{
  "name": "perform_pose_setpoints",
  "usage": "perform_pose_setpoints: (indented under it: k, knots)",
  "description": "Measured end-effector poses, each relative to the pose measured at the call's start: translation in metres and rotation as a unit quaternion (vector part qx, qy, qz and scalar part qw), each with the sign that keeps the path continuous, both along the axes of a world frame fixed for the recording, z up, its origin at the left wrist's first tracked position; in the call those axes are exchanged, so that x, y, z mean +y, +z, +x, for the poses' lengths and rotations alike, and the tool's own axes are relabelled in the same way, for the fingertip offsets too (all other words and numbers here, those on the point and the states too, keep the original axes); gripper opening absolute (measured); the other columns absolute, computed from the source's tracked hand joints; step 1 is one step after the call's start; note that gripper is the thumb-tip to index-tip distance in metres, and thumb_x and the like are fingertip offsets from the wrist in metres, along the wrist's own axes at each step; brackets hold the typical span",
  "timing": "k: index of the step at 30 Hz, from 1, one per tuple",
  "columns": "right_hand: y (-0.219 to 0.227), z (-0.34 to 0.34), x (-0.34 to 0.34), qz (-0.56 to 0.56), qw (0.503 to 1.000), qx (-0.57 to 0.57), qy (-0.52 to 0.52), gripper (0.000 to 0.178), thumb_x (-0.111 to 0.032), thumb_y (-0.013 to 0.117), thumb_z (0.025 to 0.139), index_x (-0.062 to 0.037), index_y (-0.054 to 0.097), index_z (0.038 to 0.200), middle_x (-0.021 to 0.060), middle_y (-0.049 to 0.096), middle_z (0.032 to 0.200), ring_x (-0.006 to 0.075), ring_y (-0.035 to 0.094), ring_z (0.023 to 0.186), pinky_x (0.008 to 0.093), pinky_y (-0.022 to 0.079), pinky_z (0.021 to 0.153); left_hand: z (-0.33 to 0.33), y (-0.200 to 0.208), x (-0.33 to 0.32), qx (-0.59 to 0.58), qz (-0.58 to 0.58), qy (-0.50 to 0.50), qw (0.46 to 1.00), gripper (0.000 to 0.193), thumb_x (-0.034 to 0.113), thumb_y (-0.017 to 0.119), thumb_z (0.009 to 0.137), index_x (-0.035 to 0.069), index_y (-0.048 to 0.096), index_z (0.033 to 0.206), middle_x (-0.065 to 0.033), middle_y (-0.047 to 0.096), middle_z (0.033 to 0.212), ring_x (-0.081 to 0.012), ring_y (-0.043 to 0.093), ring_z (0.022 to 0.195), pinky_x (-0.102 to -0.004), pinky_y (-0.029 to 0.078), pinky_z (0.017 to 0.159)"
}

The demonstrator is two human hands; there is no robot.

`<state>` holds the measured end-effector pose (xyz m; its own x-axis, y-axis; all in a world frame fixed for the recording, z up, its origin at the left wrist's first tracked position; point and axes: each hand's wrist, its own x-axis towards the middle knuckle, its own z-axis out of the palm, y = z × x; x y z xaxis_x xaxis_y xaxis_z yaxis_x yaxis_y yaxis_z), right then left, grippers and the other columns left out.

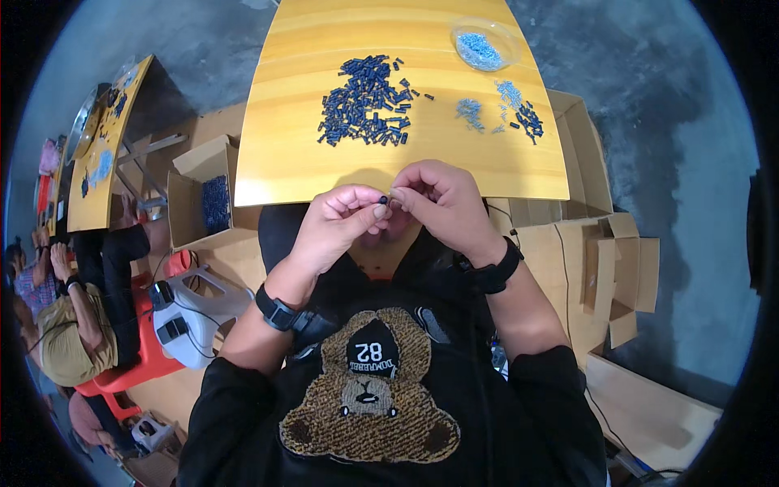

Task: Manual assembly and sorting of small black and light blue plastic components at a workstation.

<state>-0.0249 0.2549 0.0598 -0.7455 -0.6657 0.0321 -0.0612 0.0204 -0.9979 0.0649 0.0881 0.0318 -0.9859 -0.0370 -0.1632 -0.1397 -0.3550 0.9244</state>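
Just beyond the near edge of the yellow table (276, 162), on my side, my two hands meet. My left hand (341, 217) pinches a small black cylindrical piece (383, 200) between thumb and forefinger. Close against it, my right hand (442, 203) is closed in a pinch; whatever its fingertips hold is too small to make out. A large heap of short black cylindrical pieces (365, 104) lies on the table ahead of my hands. Farther right are small piles of light blue-grey bits (469, 112) and a smaller pile of black pieces (529, 122).
A clear round bowl (507, 40) of light blue bits stands at the table's far right. Left of the table, a cardboard box (182, 187) holds dark pieces. Cardboard boxes (613, 276) stand at right. Other people (77, 325) sit by another table (101, 174) at left.
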Motion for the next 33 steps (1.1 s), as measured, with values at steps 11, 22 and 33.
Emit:
perform_pose_setpoints:
  k: [11,22,33]
  knots:
    - [0.008,0.006,-0.004,0.046,0.995,0.081,0.02,0.009,-0.004,0.062,0.078,0.0037,0.06,0.08,0.0085,0.058,0.073,0.0129,0.058,0.062,0.0252,0.047,0.056,0.008,0.002,-0.002,0.002,-0.049,-0.017,0.999,0.014,0.004,0.06,0.087,0.0,0.061,0.1,-0.0033,0.065,0.088,-0.0085,0.06,0.077,-0.0219,0.048,0.069]
    - [0.012,0.002,-0.008,0.096,0.987,0.129,0.027,0.007,-0.004,0.063,0.078,0.0024,0.062,0.078,0.0068,0.061,0.07,0.0111,0.059,0.062,0.0236,0.046,0.056,0.008,0.005,0.003,0.014,-0.112,0.01,0.994,0.012,0.004,0.059,0.088,0.0,0.061,0.099,-0.0018,0.064,0.083,-0.0065,0.058,0.072,-0.02,0.047,0.066]
    - [0.007,0.009,-0.023,0.087,0.983,0.162,0.01,0.019,-0.006,0.062,0.076,0.0016,0.061,0.094,0.0125,0.058,0.08,0.0226,0.06,0.068,0.0306,0.047,0.06,0.001,0.0,-0.008,-0.031,-0.005,0.07,0.997,0.012,0.008,0.059,0.088,0.001,0.062,0.097,-0.0041,0.066,0.086,-0.0092,0.06,0.074,-0.0217,0.049,0.068]
